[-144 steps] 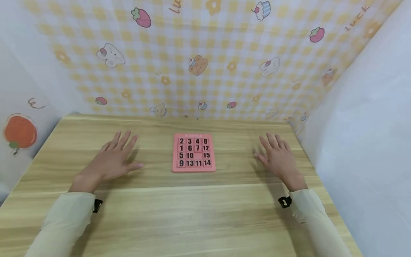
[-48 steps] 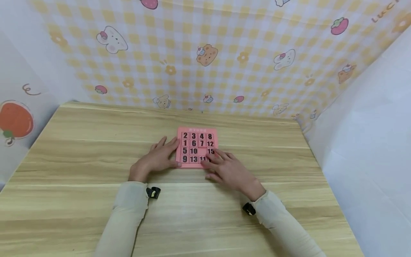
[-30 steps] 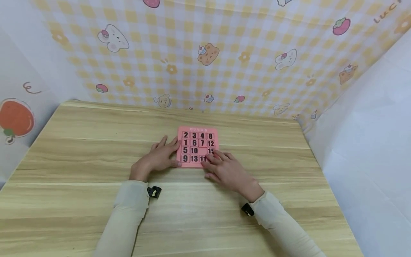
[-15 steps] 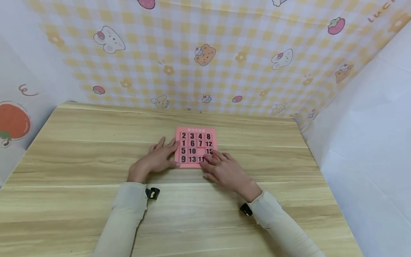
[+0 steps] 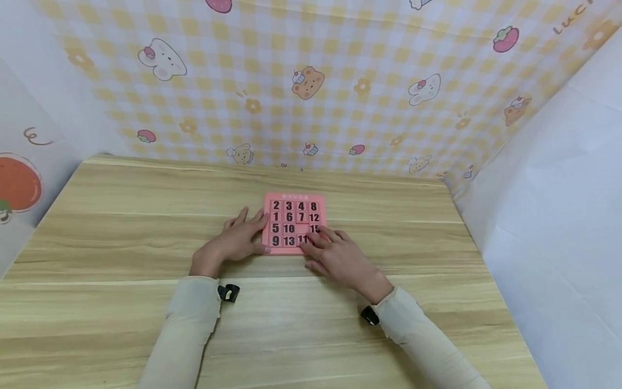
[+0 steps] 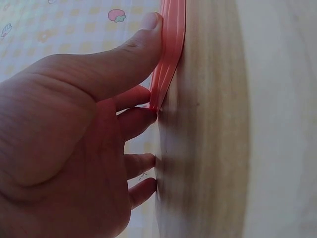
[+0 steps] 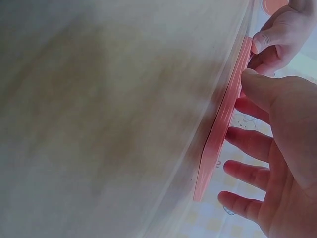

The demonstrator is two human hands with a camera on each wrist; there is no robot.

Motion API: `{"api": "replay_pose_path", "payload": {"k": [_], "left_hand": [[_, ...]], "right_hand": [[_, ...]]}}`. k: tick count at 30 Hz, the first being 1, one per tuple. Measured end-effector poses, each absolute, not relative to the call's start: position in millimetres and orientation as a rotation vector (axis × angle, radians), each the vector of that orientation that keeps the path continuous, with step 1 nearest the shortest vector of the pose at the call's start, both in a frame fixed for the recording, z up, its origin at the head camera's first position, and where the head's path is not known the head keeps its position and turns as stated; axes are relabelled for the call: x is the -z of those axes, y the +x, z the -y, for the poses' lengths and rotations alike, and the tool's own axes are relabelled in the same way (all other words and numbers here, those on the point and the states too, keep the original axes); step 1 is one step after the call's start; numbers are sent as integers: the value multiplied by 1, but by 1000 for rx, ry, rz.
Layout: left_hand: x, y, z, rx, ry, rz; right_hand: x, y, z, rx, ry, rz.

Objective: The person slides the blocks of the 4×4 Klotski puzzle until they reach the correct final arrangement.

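A pink number slide puzzle [image 5: 294,196] lies flat on the table, its numbered tiles in a square grid with one gap in the third row, below the 7. My left hand [image 5: 232,241] holds the puzzle's left side, thumb at the near left corner and index finger along the left edge. My right hand [image 5: 344,263] reaches over the near right corner with loosely extended fingers on the tiles. Its thumb touches the 11 tile [image 5: 303,239], which sits slightly above the 13 beside it. The fingers hide the 14 tile and part of the 15.
The wooden table [image 5: 282,329] extends around the puzzle on all sides. Behind it hangs a yellow checked cloth [image 5: 209,92] with cartoon prints. White sheeting [image 5: 549,183] borders the right side. Each wrist has a black strap piece below the hand.
Both hands have come in from the table's sides onto the puzzle. In the last half second, the 11 tile has slid a little upward toward the gap under my right thumb. The view drifts slightly.
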State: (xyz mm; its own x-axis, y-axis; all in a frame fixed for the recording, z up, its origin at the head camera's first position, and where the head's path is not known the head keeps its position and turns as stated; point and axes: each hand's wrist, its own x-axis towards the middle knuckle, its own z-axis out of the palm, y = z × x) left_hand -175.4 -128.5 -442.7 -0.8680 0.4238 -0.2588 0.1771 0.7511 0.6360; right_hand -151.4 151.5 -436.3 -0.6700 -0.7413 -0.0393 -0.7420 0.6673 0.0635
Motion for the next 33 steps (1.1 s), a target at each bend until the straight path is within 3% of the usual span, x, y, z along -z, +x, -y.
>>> {"api": "replay_pose_path", "payload": {"k": [33], "left_hand": [[440, -176, 128, -885, 466, -2549]], "right_hand": [[433, -162, -145, -89, -1160, -2842]]}}
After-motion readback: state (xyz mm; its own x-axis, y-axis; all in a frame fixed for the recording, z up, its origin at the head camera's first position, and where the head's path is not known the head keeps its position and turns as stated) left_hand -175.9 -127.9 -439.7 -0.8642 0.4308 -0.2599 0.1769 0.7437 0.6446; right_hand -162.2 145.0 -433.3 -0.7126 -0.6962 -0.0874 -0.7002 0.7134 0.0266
